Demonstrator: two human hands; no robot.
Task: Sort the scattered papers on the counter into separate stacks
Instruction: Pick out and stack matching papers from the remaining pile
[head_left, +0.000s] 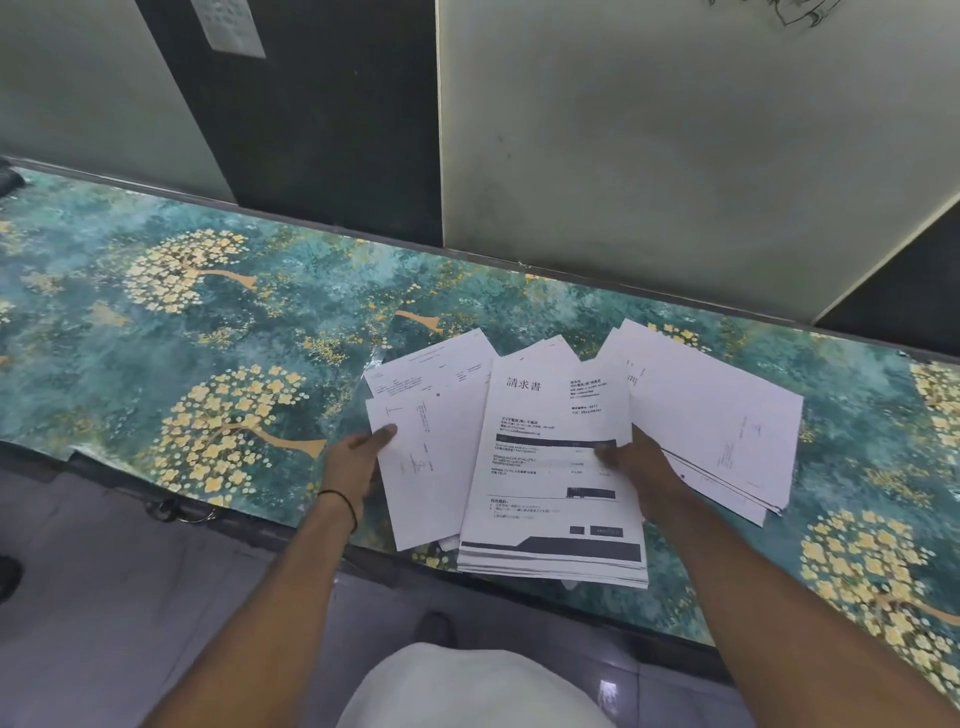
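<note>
Papers: the papers (571, 415) lie fanned out on the near side of the desk (208, 312), one over another, not yet in neat piles
Left hand: the left hand (358, 460) pinches the left sheet (431, 483) at its side edge, thumb on top, maybe to pull it away from the rest
Right hand: the right hand (641, 470) grips the invoice stack (550, 499) at its right edge, thumb pressed on the top page, I think to keep that pile from sliding
Right sheets: the right sheets (722, 421) spread out past the right hand and partly lie over it
Why near the edge: the invoice stack hangs a little over the front of the desk, close to the person, so it is easy to reach
Hidden: the fingers of both hands are under the paper, so I cannot see how they curl
Hard to tell: most print is too small to read, and I cannot count the pages in any pile
Other things: a black band (345, 501) is on the left wrist, and a wall note (228, 26) is cut off at the top
</note>
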